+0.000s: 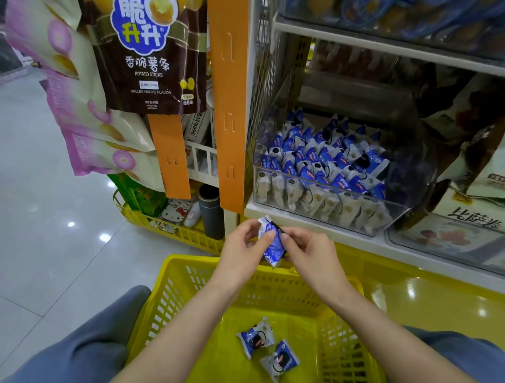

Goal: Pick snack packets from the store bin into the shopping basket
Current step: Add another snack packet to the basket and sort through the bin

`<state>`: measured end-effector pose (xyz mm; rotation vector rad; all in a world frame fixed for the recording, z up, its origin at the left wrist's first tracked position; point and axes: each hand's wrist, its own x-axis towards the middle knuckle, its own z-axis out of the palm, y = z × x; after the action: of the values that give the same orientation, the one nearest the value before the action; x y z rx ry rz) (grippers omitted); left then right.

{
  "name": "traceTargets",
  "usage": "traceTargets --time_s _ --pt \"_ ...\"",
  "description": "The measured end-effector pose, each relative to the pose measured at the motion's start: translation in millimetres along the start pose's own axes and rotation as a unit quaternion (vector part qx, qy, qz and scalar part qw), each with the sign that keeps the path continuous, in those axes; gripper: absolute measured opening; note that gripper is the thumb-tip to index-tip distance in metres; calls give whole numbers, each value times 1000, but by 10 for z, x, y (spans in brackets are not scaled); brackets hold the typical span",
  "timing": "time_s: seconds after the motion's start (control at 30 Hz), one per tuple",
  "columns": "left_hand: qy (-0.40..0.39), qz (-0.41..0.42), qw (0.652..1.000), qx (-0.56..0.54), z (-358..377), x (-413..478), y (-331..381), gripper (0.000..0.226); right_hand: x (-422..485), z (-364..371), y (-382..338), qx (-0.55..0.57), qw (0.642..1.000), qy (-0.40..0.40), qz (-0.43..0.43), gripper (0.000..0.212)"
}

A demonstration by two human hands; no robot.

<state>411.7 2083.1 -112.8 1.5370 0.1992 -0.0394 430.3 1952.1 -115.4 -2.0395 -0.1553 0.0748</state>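
Shelf [307, 223] holds packet bin [332, 189] beside orange strip [232, 103].

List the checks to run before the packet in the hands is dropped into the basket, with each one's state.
1. Grip secure: ok. The left hand and right hand both pinch the held packet.
2. Packet over the opening: cannot tell. It shows at the far rim of the yellow basket.
3. Landing room: ok. Only the left basket packet and right basket packet lie on the floor.
4. Wrapper intact: cannot tell. Fingers cover part of it.
5. Stock left: ok. The clear bin holds many packets.
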Motion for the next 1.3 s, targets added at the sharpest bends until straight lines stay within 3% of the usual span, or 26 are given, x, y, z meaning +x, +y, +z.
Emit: traceTargets --time_s 0.17,0.3,0.4,0.5,0.6,0.7,0.83,0.93,1.0,1.17,1.3 --pt "-19 -50 999 2 -39 36 3 35 19 28 1 28 999 -12 39 21" --pt "-79 -112 988 -74 -108 47 33 52 42 -13 -60 138 982 -46 125 21" --pt "-37 -84 995 -34 -144 68 53 55 5 -84 -122 258 945 -143 141 37" --pt "41 -50 998 -18 -169 89 42 47 -76 -86 -182 181 958 -209 79 31" --pt "36 -62 996 -44 -164 61 43 36 -62 -27 -194 152 976 -147 46 24" --pt "0 -74 996 -45 -140 13 57 39 -18 -46 -186 224 965 -93 97 21" --pt "28 21 999 -12 -142 -23 132 23 18 -134 -230 202 973 -82 72 25" --pt "42 98 993 51 -179 -23 253 31 49 -275 -390 169 984 -60 7 17" --pt "23 132 988 75 -197 -13 348 35 88 -402 -501 143 988 -46 -34 12" --pt "-29 223 962 155 -211 84 663 44 105 -628 -669 8 994 -57 -93 32" --pt "-72 270 934 222 -81 259 875 53 184 -757 -688 -53 991 -15 -122 20"
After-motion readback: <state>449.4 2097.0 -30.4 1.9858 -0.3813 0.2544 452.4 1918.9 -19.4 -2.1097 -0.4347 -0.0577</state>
